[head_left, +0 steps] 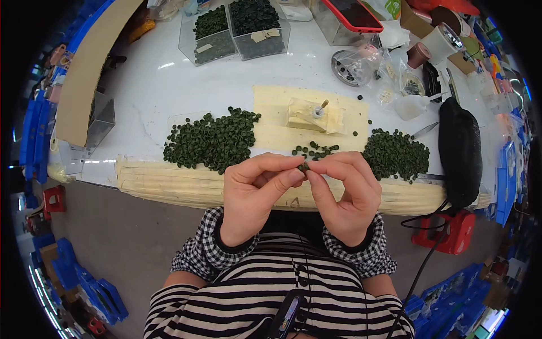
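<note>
My left hand (257,183) and my right hand (351,189) meet fingertip to fingertip over the table's padded front edge. Pinched between both thumbs and forefingers is a small dark green round piece (304,167), mostly hidden by the fingers. Just beyond my fingertips lies a small scatter of like green pieces (316,151). A large pile of small green cup-shaped pieces (212,140) spreads to the left, and another pile (397,153) lies to the right. Behind the scatter stands a taped block (302,116) with a short brown-tipped peg in a pale ring.
Two clear bins (257,42) of dark pieces stand at the back. A red-rimmed phone (353,14) rests on a clear box. Toward the right are a white squeeze bottle (415,106), tweezers (425,130) and a black cloth-covered object (460,152). Cardboard (93,73) stands at the left.
</note>
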`<state>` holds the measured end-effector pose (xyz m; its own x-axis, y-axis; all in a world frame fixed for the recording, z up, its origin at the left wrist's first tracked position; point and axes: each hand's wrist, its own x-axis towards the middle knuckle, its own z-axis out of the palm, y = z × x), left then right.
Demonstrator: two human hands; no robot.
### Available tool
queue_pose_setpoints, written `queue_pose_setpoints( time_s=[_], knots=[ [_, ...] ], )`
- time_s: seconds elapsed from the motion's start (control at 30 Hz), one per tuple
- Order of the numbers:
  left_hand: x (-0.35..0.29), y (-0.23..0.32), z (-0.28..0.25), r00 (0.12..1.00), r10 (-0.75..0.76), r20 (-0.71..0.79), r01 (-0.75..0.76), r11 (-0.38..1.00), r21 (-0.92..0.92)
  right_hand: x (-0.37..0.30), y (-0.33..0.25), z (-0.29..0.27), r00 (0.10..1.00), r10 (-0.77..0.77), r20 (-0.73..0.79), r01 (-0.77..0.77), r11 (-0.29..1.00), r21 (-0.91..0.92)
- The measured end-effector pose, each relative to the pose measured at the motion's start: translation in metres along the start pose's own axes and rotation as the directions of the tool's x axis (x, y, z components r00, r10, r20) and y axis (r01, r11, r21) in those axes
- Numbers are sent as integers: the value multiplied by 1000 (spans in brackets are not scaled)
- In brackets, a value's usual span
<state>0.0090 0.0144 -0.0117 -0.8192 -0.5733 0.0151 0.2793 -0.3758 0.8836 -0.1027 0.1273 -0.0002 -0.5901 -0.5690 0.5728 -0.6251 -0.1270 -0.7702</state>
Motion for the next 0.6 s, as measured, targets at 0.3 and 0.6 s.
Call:
queue_pose_setpoints(
  time_s=[0.3, 0.6],
  knots=[
    [0, -1, -1, 1000, -28, 1, 28, 999, -33, -2, 1, 2, 998, -60, -18, 59, 996, -64],
    [3, 5, -4, 994, 100, 46, -108, 966, 234, -3, 2, -1, 997, -21, 70, 19, 999, 30]
  ],
)
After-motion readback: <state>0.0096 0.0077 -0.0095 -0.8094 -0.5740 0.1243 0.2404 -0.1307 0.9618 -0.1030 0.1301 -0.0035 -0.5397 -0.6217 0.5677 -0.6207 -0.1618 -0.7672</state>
